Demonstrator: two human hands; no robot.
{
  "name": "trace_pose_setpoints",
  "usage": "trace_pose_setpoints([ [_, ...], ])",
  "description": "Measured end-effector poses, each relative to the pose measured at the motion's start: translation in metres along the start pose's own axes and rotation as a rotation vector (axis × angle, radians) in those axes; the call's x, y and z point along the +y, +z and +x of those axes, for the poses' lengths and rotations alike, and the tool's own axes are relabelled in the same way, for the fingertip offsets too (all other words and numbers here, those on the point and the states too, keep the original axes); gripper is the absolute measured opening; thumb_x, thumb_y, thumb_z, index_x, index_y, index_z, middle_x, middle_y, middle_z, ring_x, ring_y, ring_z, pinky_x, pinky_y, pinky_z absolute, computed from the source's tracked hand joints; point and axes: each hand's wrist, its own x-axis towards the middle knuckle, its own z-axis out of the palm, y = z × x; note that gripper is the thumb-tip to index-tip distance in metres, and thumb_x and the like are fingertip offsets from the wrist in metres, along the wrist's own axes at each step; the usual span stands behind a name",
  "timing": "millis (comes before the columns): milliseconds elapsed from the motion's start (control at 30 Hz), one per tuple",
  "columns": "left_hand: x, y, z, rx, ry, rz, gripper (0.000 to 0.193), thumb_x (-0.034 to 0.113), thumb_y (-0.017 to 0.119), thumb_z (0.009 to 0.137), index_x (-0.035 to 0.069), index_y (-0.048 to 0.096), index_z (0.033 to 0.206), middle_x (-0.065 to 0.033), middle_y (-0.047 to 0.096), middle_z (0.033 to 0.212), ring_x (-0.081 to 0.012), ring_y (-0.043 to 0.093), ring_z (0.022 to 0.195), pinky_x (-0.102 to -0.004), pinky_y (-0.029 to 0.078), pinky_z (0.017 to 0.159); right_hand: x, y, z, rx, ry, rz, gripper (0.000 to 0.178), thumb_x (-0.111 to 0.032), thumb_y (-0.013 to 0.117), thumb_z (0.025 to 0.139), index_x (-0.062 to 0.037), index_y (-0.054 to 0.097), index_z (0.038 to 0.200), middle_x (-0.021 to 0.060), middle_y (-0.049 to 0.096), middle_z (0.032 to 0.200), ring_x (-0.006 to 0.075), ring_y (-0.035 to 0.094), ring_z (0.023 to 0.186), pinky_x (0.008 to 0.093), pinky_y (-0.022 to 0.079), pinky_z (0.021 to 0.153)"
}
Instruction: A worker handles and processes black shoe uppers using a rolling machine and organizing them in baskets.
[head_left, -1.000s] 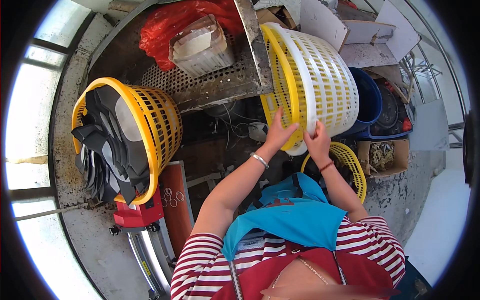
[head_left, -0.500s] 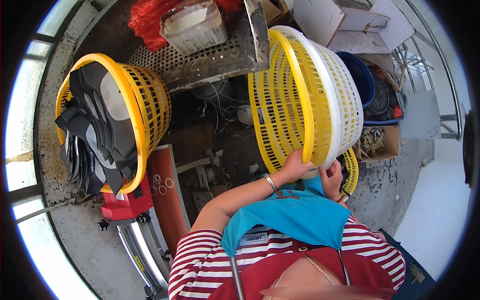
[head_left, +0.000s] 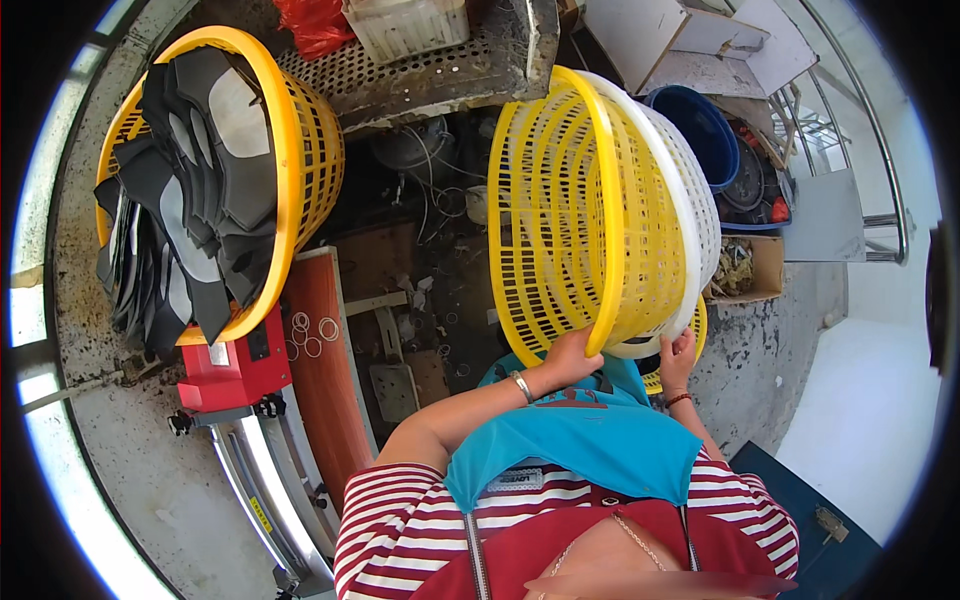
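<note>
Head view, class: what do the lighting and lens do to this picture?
Head view: the windows at left glare white; head view: shadow darkens the space beneath the perforated metal bench; head view: fisheye bends edges within a black rim, yet the yellow basket's slots stay readable.

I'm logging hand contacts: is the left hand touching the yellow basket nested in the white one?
Touching. The head view shows the left hand gripping the near rim of the yellow basket, with no gap between them.

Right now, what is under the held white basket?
Below the white basket, near the right hand, part of a yellow basket shows; the rest is covered, its inside cannot be made out.
</note>
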Motion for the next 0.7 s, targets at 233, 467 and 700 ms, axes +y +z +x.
trace_pose_setpoints([
  [233,0.005,-0.011,-0.032,-0.004,-0.176,-0.125,0.040,0.017,0.062,0.073,0.005,0.059,0.112,-0.0198,0.066,0.092,-0.0358,0.064,0.084,-0.0423,0.051,0.073,0.012,-0.024,-0.011,-0.144,0.198,-0.057,0.033,-0.006,0.063,0.088,0.0016,0.046,0.115,0.0109,0.060,0.105,0.0176,0.060,0.095,0.0291,0.047,0.082],
  [467,0.014,-0.054,-0.054,0.156,-0.160,-0.451,0.046,-0.005,0.055,0.074,-0.004,0.052,0.120,-0.0157,0.063,0.116,-0.0240,0.061,0.112,-0.0330,0.049,0.092,-0.005,-0.047,0.019,-0.155,0.077,-0.120,0.030,-0.014,0.065,0.089,0.0020,0.051,0.109,0.0087,0.063,0.094,0.0136,0.059,0.084,0.0277,0.047,0.075],
  [700,0.012,-0.066,-0.059,0.341,-0.209,-0.392,0.046,-0.004,0.054,0.075,-0.004,0.052,0.121,-0.0165,0.063,0.114,-0.0231,0.061,0.111,-0.0322,0.053,0.085,-0.084,-0.023,0.076,-0.096,-0.225,-0.552,0.033,-0.027,0.074,0.077,-0.0027,0.052,0.076,0.0147,0.056,0.063,0.0237,0.058,0.057,0.0344,0.045,0.055],
])
